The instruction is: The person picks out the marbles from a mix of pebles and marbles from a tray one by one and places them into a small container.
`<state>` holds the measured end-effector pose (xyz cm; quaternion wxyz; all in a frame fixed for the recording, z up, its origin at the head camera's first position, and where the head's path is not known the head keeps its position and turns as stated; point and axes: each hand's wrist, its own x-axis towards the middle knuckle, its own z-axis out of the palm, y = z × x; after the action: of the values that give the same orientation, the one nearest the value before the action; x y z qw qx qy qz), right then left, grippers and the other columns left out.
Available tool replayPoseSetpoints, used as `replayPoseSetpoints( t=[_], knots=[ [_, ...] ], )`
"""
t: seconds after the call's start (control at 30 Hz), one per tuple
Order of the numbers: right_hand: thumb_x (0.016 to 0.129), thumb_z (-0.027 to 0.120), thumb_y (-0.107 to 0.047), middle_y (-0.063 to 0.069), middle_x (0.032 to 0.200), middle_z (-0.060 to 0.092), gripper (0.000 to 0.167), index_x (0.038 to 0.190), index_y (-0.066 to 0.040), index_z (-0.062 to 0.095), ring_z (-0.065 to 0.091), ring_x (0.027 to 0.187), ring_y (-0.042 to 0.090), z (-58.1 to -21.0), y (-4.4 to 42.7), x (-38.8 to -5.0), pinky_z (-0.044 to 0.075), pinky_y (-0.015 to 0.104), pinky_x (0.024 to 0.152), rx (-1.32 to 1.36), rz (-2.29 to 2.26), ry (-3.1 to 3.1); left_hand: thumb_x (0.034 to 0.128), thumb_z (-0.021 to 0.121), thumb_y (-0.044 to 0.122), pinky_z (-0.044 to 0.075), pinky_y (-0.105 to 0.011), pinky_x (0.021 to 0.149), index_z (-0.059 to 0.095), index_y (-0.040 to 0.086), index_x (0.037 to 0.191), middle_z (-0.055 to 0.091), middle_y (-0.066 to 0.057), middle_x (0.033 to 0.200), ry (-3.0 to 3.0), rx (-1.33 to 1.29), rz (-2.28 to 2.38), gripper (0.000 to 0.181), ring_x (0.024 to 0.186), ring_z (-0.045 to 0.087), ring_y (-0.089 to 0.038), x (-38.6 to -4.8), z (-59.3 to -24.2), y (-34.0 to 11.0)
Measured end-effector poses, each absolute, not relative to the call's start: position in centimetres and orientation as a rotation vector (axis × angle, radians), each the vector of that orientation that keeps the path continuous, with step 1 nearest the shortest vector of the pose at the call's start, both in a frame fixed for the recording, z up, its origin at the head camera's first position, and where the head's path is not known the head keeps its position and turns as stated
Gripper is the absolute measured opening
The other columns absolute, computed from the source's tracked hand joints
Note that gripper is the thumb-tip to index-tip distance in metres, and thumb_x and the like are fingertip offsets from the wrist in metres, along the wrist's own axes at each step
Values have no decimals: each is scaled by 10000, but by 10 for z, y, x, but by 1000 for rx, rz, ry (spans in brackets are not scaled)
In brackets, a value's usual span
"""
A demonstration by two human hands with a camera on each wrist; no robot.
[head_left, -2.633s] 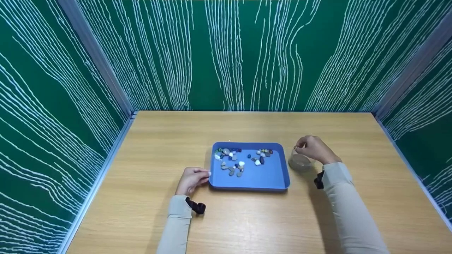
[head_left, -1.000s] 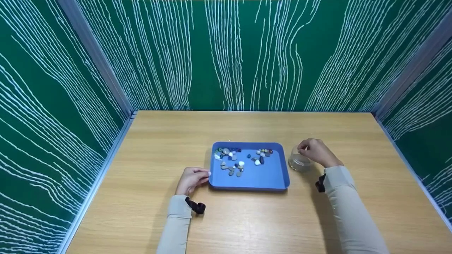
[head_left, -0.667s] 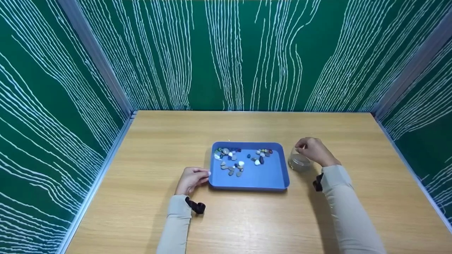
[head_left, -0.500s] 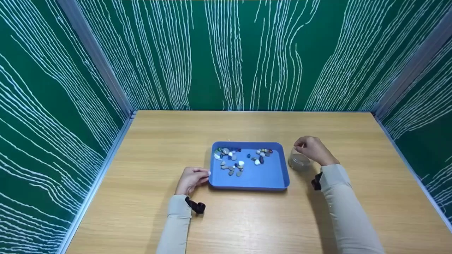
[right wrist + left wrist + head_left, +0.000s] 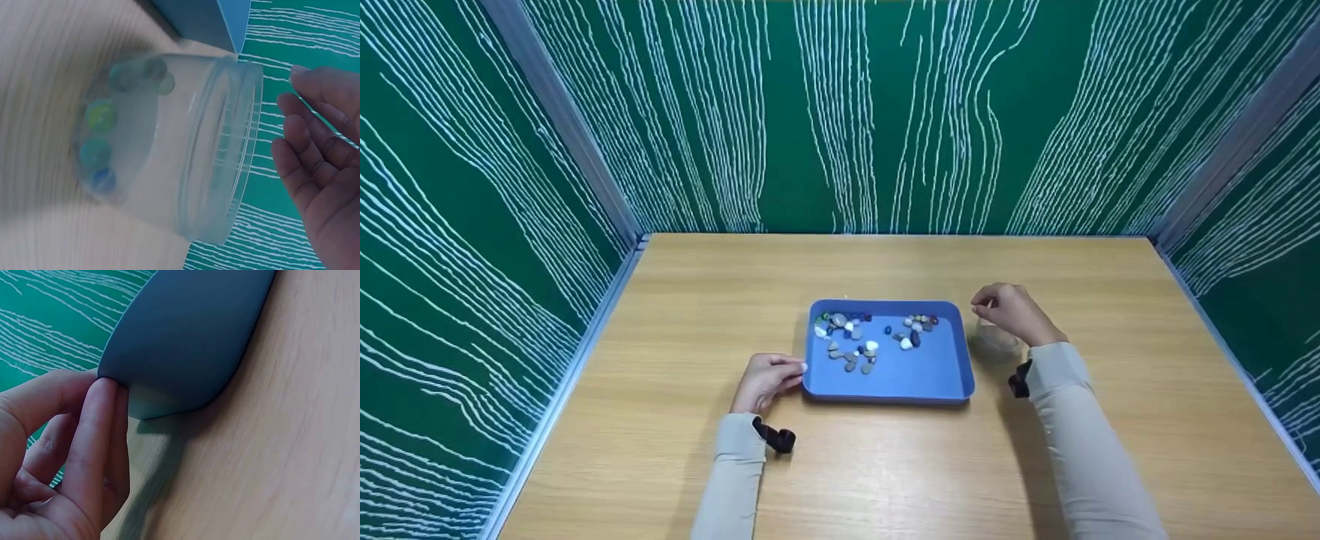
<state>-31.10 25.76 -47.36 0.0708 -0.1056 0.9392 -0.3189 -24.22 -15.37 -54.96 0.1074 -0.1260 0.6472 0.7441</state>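
Note:
My left hand [image 5: 765, 381] pinches the left wall of the blue tray [image 5: 919, 379] between thumb and fingers. In the left wrist view the fingertips [image 5: 104, 385] meet at the tray's rim. Several pebbles and marbles lie in the tray in loose groups: white stones [image 5: 871, 346], grey-brown pebbles [image 5: 850, 367], dark pieces [image 5: 915, 338]. Just beyond its right side stands a clear jar [image 5: 174, 135] with several marbles [image 5: 101, 116] at the bottom. My right hand [image 5: 1011, 307] hovers above the jar, near the tray's right rim. Its fingers are loosely bent, and nothing shows between them.
The wooden table [image 5: 697, 315] extends around the tray and jar. Green walls [image 5: 930, 112] with white lines enclose the back and sides. A black wrist camera [image 5: 777, 437] sits on the left sleeve, another [image 5: 1020, 379] on the right.
My right hand has dipped to the jar's mouth, then risen and moved left towards the tray. A small brownish piece at its fingertips earliest is no longer visible there. The left hand stays put.

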Motion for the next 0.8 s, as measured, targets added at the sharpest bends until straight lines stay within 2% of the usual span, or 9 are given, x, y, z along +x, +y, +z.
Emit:
replayPoseSetpoints(
  t=[0.5,0.8],
  knots=[
    [935,590,-70,151,973,666,151,1022,-4,694,582,845,252,-470,231,-319,517,275,645,-403,-935,2893,807,670,-102,612,-200,677,640,-186,1032,699,-108,837,1905,-353,2186,242,704,665,-106,-243,-549,-154],
    [933,606,-88,132,983,667,154,1028,-15,703,580,871,248,-472,214,-321,532,302,700,-386,-940,2855,809,682,-84,612,-202,688,652,-169,1022,692,-97,825,1893,-363,2162,231,716,665,-105,-243,-550,-156]
  ],
)
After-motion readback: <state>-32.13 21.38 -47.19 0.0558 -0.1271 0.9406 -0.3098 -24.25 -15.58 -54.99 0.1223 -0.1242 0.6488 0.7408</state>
